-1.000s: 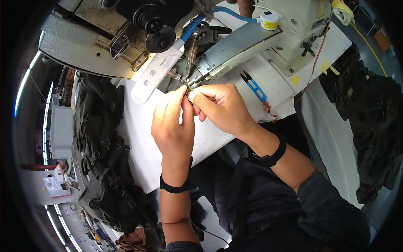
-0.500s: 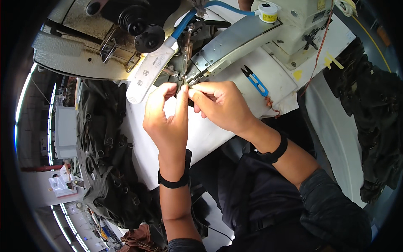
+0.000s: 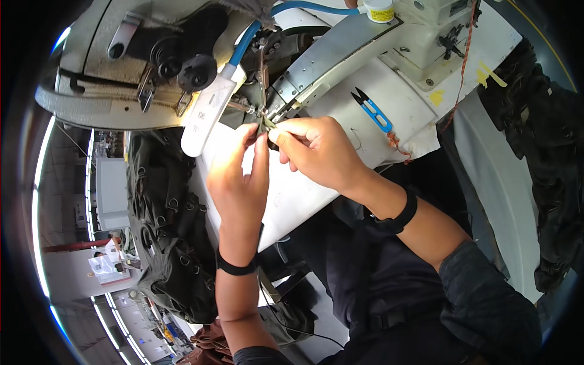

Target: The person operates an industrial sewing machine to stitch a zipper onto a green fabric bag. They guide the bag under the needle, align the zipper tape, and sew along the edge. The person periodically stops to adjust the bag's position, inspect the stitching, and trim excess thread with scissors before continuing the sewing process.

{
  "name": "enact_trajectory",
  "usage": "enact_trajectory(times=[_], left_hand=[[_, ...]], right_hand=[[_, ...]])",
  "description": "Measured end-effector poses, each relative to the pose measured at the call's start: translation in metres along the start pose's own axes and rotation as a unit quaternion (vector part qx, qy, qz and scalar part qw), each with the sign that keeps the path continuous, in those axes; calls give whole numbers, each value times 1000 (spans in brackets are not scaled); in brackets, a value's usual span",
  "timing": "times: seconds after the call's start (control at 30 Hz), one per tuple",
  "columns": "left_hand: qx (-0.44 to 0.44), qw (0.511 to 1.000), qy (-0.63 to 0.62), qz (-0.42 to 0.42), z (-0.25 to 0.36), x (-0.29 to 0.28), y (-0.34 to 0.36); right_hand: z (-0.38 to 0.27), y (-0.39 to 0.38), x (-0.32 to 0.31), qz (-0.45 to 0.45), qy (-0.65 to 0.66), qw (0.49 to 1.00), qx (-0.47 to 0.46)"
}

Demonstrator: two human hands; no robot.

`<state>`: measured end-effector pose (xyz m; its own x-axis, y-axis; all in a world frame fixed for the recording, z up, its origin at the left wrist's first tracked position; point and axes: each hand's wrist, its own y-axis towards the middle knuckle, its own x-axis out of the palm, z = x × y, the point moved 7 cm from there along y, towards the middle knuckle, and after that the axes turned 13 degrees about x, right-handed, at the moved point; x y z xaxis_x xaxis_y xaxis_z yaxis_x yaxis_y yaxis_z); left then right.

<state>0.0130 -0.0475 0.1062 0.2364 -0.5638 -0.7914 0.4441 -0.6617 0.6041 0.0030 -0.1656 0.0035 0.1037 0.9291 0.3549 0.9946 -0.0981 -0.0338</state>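
Observation:
A small olive-green fabric strip (image 3: 267,123) is pinched between my two hands, just in front of the needle area of a sewing machine (image 3: 331,58). My left hand (image 3: 236,176) comes from below, with thumb and forefinger closed on the strip's left side. From the right, my right hand (image 3: 319,149) grips it between thumb and bent forefinger, the other fingers curled under. The fingertips of both hands nearly meet, and most of the strip is hidden by them. Blue-handled thread snips (image 3: 376,114) lie on the white table (image 3: 292,210) to the right of my right hand.
The machine's head (image 3: 109,91) and a white lamp-like arm (image 3: 210,112) overhang the upper left. Dark green garments with metal rings (image 3: 164,225) are heaped at the left; more dark garments (image 3: 529,152) hang at the right. An orange cord (image 3: 467,61) dangles near the machine.
The whole view has shifted a little. My left hand sits slightly lower and further left, and more of the green strip shows between the fingertips. Both hands keep their pinch.

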Motion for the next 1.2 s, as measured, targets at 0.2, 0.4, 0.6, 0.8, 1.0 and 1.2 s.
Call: enact_trajectory(times=[0.2, 0.4, 0.6, 0.8, 1.0, 1.2], left_hand=[[100, 991, 49, 70, 13, 1, -12], [113, 988, 89, 63, 19, 8, -14], [121, 985, 107, 55, 22, 6, -14], [135, 982, 112, 64, 20, 6, -15], [117, 984, 129, 42, 20, 9, -14], [114, 982, 146, 31, 25, 9, -19]], right_hand=[[-5, -2, 4, -15, 11, 1000, -3], [-3, -3, 5, -18, 43, 999, 0], [-8, -2, 6, -8, 46, 998, -40], [-9, -2, 3, -16, 15, 999, -25], [-13, -4, 3, -27, 7, 1000, -12], [-8, -6, -2, -46, -32, 998, -11]])
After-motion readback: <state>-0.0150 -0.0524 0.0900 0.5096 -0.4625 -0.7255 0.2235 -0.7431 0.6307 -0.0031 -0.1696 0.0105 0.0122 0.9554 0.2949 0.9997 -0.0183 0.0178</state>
